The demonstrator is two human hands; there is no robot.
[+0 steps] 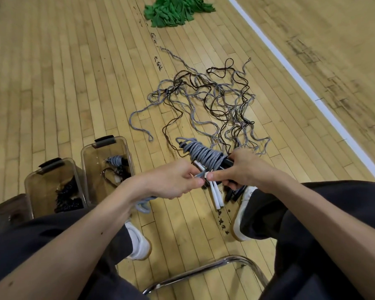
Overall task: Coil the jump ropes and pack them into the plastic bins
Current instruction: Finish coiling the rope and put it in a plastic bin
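Grey rope tangle point(204, 100) beyond coil point(206, 155), bins point(105, 140) left

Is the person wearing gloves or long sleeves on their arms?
No gloves: the left hand and right hand are bare, with no rings or watch showing. The left forearm and right forearm are bare too; no sleeve comes into view.

Gymnasium, strip hardwood floor point(74, 83), white court line point(290, 70) (painted), scuff marks
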